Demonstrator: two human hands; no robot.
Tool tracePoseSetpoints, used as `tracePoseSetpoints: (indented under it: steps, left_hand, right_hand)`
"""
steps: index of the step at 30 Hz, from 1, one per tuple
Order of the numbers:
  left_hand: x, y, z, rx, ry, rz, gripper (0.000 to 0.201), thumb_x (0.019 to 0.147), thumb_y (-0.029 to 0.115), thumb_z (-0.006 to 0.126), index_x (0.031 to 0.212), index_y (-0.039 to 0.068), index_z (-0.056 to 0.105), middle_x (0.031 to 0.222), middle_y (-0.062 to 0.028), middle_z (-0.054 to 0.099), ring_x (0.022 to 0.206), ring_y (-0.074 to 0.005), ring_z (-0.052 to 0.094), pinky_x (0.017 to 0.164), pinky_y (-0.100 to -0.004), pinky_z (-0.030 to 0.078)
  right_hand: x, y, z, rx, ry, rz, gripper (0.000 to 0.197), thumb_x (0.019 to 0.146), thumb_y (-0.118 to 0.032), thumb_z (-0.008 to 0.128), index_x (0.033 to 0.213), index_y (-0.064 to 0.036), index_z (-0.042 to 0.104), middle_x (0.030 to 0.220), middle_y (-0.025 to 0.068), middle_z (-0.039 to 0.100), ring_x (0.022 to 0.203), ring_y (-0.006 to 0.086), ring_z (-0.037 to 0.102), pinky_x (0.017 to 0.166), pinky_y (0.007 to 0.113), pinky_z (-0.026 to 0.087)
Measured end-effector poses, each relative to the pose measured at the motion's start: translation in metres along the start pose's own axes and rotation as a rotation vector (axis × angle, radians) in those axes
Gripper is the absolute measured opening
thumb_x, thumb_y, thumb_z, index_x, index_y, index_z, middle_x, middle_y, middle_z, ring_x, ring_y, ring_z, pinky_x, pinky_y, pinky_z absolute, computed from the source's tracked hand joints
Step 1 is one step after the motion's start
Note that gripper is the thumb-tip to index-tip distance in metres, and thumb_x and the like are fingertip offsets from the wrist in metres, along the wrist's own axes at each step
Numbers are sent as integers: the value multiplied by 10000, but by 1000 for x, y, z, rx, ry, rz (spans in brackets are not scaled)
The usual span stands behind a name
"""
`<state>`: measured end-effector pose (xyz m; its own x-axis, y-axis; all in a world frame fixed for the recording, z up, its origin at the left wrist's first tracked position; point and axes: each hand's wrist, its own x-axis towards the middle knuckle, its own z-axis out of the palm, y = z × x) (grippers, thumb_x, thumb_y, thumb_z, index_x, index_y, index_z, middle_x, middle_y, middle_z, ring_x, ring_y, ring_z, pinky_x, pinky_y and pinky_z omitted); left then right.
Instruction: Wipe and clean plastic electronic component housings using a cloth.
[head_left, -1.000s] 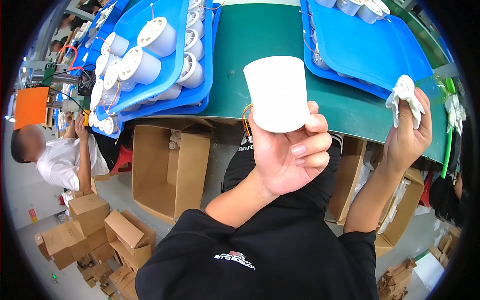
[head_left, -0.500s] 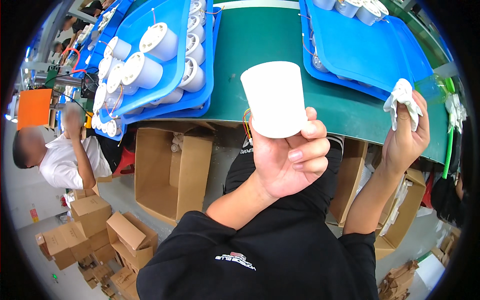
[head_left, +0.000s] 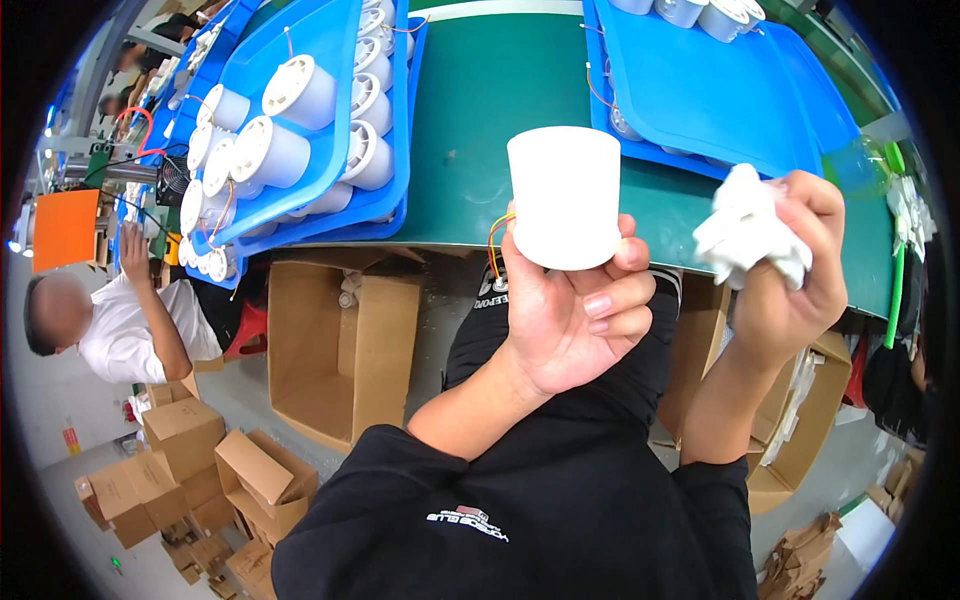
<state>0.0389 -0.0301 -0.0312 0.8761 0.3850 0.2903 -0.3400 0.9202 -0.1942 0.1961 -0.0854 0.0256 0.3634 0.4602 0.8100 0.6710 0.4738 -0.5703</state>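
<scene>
A white cylindrical housing [head_left: 566, 195] with thin coloured wires stands in the fingers of my left hand [head_left: 575, 325], its smooth side facing me. My thumb and fingertips grip it near its lower end. To the right, my right hand [head_left: 795, 270] pinches a crumpled white cloth [head_left: 750, 225], a short way apart from the housing. Similar white housings [head_left: 268, 150] with wires lie in the blue tray [head_left: 335, 165] at the left.
On the green table [head_left: 462, 130], a second blue tray [head_left: 715, 90] lies at the right with several housings at its far edge. An open cardboard box [head_left: 385, 350] sits below the table edge. At the left is a seated person [head_left: 150, 325]; stacked cartons [head_left: 180, 435] stand behind.
My right hand has moved left with the cloth, nearer the housing. The housing has turned more upright in my left hand and shifted slightly right.
</scene>
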Motion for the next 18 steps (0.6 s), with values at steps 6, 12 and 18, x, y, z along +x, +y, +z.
tracePoseSetpoints:
  steps: [6, 12, 18]
  left_hand:
    - [1, -14, 18, 81, 497, 119, 782, 814, 765, 396, 1198, 95, 518, 1014, -30, 561, 646, -91, 444, 553, -227, 367]
    - [1, -15, 12, -8, 269, 97, 732, 858, 711, 382, 1140, 51, 523, 955, -48, 537, 636, -94, 429, 545, -216, 359]
    - [-4, -10, 0, -17, 170, 8, 792, 809, 655, 558, 1274, 18, 485, 1099, -38, 527, 700, -76, 437, 590, -213, 360]
  right_hand:
    - [11, -19, 31, 71, -229, -222, 278, 601, -62, 719, 873, -18, 682, 849, 104, 544, 713, 195, 530, 581, 274, 415]
    - [32, -5, 38, -176, -142, -347, 389, 524, 85, 691, 903, -3, 699, 840, 101, 573, 697, 185, 560, 570, 254, 444]
    - [30, 1, 30, -230, -17, -67, 300, 671, 110, 717, 952, 6, 694, 917, 84, 585, 762, 139, 556, 623, 229, 449]
